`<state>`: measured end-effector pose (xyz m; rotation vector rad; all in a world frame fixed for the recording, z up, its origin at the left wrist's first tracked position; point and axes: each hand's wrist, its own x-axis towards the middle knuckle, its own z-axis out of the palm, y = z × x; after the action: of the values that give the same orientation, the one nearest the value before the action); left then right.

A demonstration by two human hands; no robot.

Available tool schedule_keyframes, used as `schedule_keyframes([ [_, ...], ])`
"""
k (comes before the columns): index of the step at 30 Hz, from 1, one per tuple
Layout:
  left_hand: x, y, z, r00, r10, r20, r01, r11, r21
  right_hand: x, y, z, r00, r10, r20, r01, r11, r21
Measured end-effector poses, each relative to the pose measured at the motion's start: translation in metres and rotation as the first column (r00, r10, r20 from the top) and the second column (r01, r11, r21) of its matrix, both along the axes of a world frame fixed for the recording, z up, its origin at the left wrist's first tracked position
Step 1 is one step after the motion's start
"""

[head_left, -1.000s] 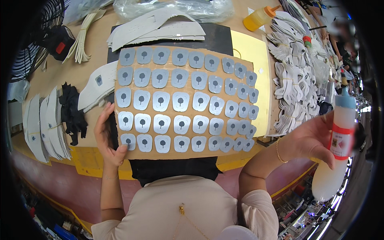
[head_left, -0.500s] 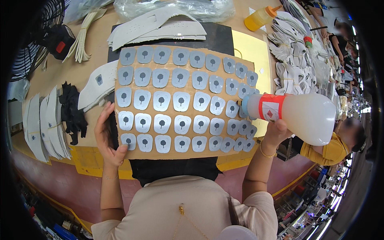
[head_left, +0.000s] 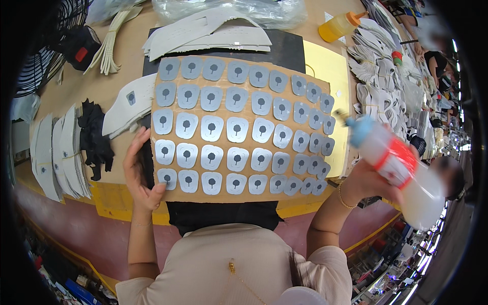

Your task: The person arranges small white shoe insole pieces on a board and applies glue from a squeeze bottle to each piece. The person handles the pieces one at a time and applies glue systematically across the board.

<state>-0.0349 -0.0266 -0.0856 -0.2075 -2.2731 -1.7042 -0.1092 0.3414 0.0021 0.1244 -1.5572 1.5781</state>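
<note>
A brown cardboard sheet (head_left: pixel 223 198) spans the middle, tilted up at me. Rows of silvery-grey patches (head_left: pixel 237 129) with a dark tree shape cover it. At its lower left edge my left hand (head_left: pixel 141 175) grips the sheet, thumb on the front near a corner patch, the other fingers along the side. My right hand (head_left: pixel 370 179) is wrapped round a translucent squeeze bottle (head_left: pixel 426 198) with a red-and-white label and a light blue cap. The bottle leans, its nozzle pointing up and left, just off the sheet's right edge; motion blurs it.
Pale cut pieces (head_left: pixel 213 38) lie on a black board behind the sheet. A yellow-filled bottle (head_left: pixel 335 29) and bundled white strips (head_left: pixel 373 96) sit at right. Black scraps (head_left: pixel 95 137), stacked white pieces (head_left: pixel 63 157) and a fan (head_left: pixel 38 66) are at left. People are at far right.
The bottle has moved right and away from the sheet, its nozzle now tipped upward. The cardboard sheet has shifted slightly right in the view. My left hand keeps its hold.
</note>
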Motion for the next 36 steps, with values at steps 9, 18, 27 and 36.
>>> schedule_keyframes([
  [9, -0.001, -0.001, 0.000, 1.000, -0.005, -0.003, 0.005, 1.000, 0.007, 0.009, 0.023, 0.038, 0.843, 0.530, -0.088, -0.524, 0.847, 0.083],
  [18, 0.000, -0.001, -0.003, 1.000, -0.005, -0.008, 0.005, 1.000, 0.005, 0.021, -0.002, -0.031, 0.935, 0.077, 0.347, -0.156, 0.966, 0.205],
  [27, 0.000, -0.002, -0.003, 1.000, -0.006, -0.003, 0.006, 1.000, 0.004, 0.021, 0.005, -0.037, 0.952, 0.165, 0.259, -0.222, 0.953, 0.208],
  [36, 0.001, -0.001, -0.003, 1.000, 0.004, -0.007, -0.004, 1.000, -0.006, 0.022, 0.037, 0.043, 0.489, 0.861, -0.142, -0.844, 0.426, -0.325],
])
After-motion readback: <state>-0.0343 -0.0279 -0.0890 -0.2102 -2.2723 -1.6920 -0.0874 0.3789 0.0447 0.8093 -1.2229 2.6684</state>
